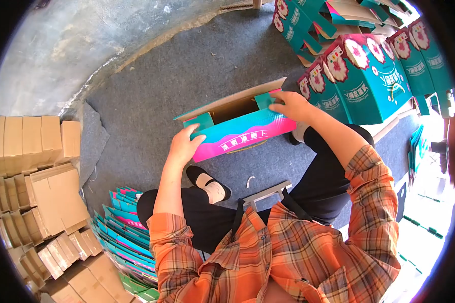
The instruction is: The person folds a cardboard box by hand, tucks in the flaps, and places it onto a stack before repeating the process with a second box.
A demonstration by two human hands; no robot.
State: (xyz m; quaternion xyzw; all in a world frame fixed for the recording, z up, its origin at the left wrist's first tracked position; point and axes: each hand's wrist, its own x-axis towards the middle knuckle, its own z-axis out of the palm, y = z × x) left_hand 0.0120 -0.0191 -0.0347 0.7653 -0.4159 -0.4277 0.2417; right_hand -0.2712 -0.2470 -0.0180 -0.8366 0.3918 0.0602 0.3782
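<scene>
A teal and pink cardboard gift box [243, 135] with white lettering is held in front of me above the grey floor covering, its top partly open. Its long far flap stands raised, and the small end flaps are folded inward over the dark opening. My left hand [183, 146] grips the left end, with thumb and fingers at the corner and end flap. At the right end, my right hand [291, 106] holds the other corner, fingers over that flap. A yellowish cord shows along the box's lower edge.
Finished-looking teal boxes [361, 76] with flower pictures stand at the upper right. Flat teal cartons [124, 227] are stacked beside my left leg. Brown cardboard boxes [58, 194] pile up at the left, by a concrete wall [60, 50]. A scrap [250, 181] lies near my feet.
</scene>
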